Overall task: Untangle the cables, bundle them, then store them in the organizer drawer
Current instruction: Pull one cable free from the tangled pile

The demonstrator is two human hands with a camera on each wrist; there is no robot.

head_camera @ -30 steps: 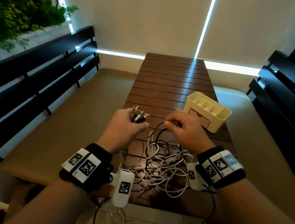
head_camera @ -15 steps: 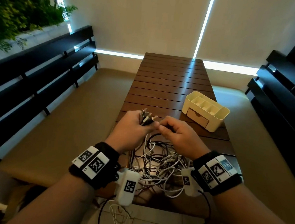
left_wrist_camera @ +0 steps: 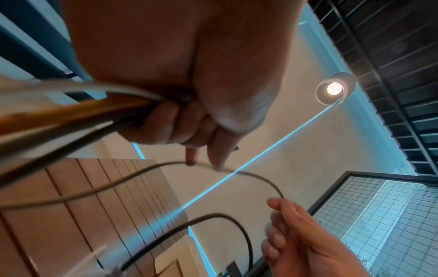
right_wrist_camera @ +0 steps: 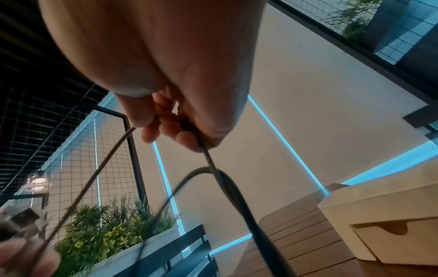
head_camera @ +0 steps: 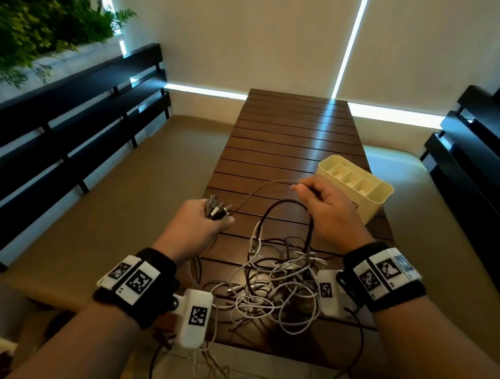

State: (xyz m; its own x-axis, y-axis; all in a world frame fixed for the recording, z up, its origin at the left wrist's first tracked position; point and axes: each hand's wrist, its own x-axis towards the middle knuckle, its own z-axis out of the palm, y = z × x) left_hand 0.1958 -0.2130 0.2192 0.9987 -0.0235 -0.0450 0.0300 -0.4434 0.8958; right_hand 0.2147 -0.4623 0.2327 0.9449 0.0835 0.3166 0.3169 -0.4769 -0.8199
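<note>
A tangle of white and dark cables (head_camera: 277, 284) lies on the near end of the slatted wooden table (head_camera: 292, 133). My left hand (head_camera: 198, 227) grips a bunch of cable plugs (head_camera: 215, 209), their cords running out of the fist (left_wrist_camera: 71, 112). My right hand (head_camera: 325, 207) pinches a thin dark cable (head_camera: 260, 188) that stretches from the left fist, and a thicker dark loop (right_wrist_camera: 237, 196) hangs below its fingers (right_wrist_camera: 166, 129). The cream organizer (head_camera: 363, 183) with its drawer (right_wrist_camera: 391, 238) shut stands just right of the right hand.
Dark slatted benches (head_camera: 68, 121) run along both sides of the table, the right one (head_camera: 479, 153) close to the organizer. Plants (head_camera: 32, 13) sit above the left bench. A few cable ends hang over the table's near edge (head_camera: 208, 362).
My hands were together at the plug bunch; the right hand has since drawn away up and to the right, pulling one thin cable out taut. The left hand stays gripping the plugs.
</note>
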